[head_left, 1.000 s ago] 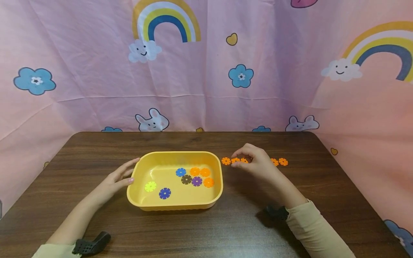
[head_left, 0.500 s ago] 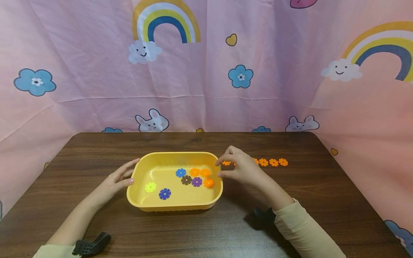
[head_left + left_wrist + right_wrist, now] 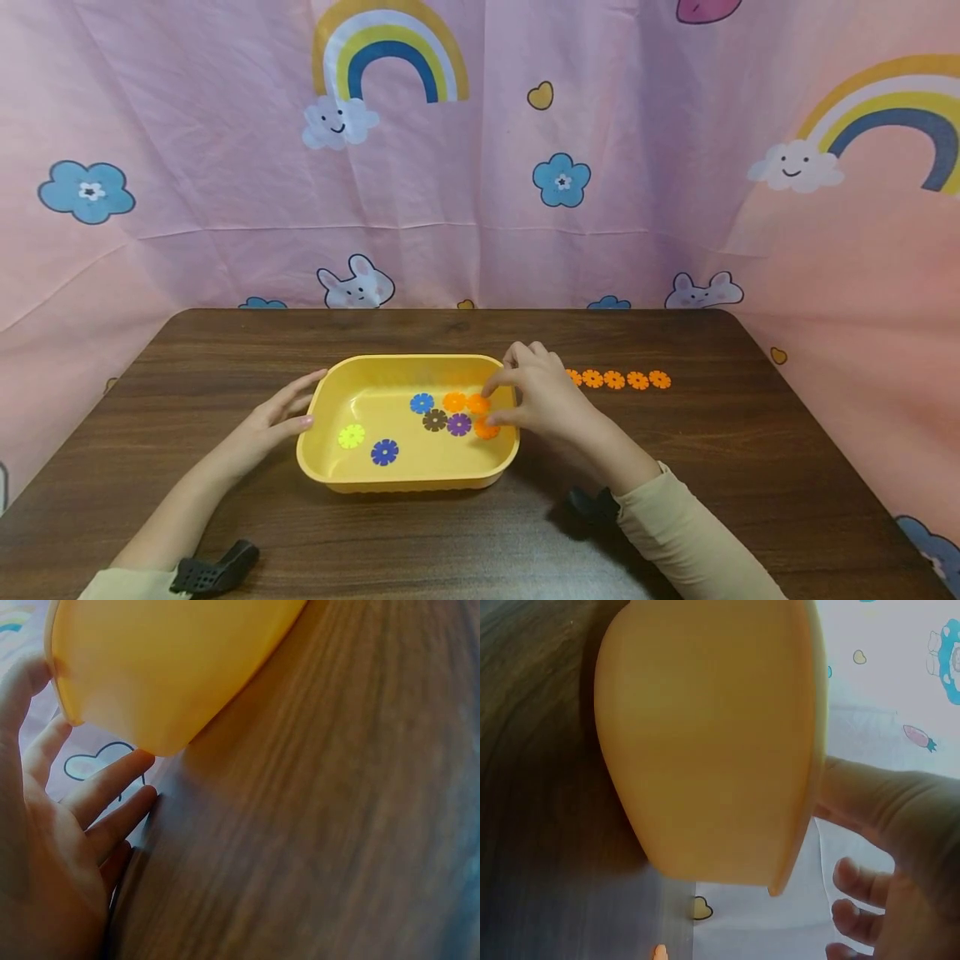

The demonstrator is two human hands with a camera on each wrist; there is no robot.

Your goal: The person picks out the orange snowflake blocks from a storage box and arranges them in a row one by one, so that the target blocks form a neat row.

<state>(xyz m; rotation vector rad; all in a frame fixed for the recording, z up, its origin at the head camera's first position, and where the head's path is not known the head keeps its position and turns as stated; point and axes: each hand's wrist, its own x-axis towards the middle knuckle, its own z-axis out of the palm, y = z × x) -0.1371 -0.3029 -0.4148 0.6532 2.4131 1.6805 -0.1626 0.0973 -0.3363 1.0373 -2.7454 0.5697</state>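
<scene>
The right hand (image 3: pixel 542 396) reaches over the right rim of the yellow basin (image 3: pixel 405 482), thumb and forefinger wide apart, partly covering two of three orange discs (image 3: pixel 452 406) inside. It also hides part of the row of orange discs (image 3: pixel 615 374) on the table (image 3: pixel 375 542). In the right wrist view, the basin's wall conceals those fingertips. The left hand (image 3: pixel 258 427), fingers spread, touches the left end; its wrist view shows all five fingers.

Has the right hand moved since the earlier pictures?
Yes: in the head view, the right hand has moved left, partly over the yellow tub.
</scene>
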